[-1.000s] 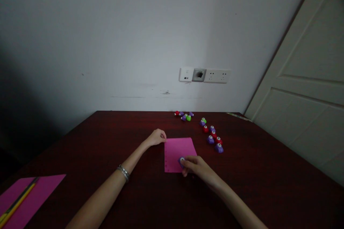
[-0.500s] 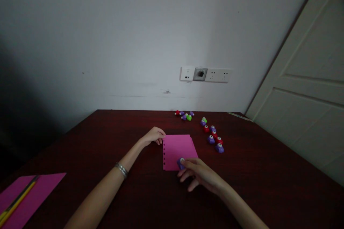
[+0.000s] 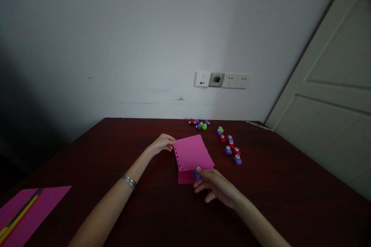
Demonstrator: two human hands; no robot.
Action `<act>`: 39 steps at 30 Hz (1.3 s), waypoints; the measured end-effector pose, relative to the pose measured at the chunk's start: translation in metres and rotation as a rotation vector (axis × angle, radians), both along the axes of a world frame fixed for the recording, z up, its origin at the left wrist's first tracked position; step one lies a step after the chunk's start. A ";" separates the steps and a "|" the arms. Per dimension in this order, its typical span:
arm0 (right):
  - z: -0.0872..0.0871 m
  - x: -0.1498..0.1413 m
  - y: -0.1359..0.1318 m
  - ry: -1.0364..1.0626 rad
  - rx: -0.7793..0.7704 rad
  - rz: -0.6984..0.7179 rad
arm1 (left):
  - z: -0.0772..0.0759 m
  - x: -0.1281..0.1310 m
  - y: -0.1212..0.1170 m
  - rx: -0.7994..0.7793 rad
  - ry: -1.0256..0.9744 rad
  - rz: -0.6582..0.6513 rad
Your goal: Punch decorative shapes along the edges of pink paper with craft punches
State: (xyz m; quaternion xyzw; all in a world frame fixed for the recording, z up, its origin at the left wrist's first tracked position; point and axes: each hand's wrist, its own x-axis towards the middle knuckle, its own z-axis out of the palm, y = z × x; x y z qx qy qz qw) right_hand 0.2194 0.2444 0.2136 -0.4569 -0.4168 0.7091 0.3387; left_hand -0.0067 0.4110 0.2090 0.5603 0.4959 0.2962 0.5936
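Note:
A folded pink paper sheet [image 3: 191,153] with a row of punched holes along its left edge lies mid-table. My left hand [image 3: 162,143] pinches its far left corner and holds the top layer lifted. My right hand [image 3: 215,185] rests at the sheet's near edge, thumb and forefinger on a small purple hole punch [image 3: 197,173] set on the paper; the other fingers are spread loosely. A silver bracelet [image 3: 129,180] is on my left wrist.
Several small red, purple and green punches [image 3: 228,145] are scattered on the dark red table [image 3: 121,150] to the right and far side. Another pink sheet with pencils [image 3: 26,210] lies at the near left. A wall socket strip [image 3: 222,80] and a door [image 3: 333,92] stand beyond.
My left hand has lifted the sheet's top layer up and back, showing the punched holes. My right hand has stayed at the purple punch, its fingers loosening.

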 end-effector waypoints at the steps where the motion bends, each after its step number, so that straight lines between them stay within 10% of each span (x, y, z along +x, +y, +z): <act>1: -0.001 0.000 0.000 0.006 -0.002 -0.003 | 0.001 0.000 0.000 -0.001 -0.007 0.005; 39: -0.002 0.002 0.006 0.009 0.028 -0.137 | 0.006 -0.005 -0.001 0.017 -0.056 -0.006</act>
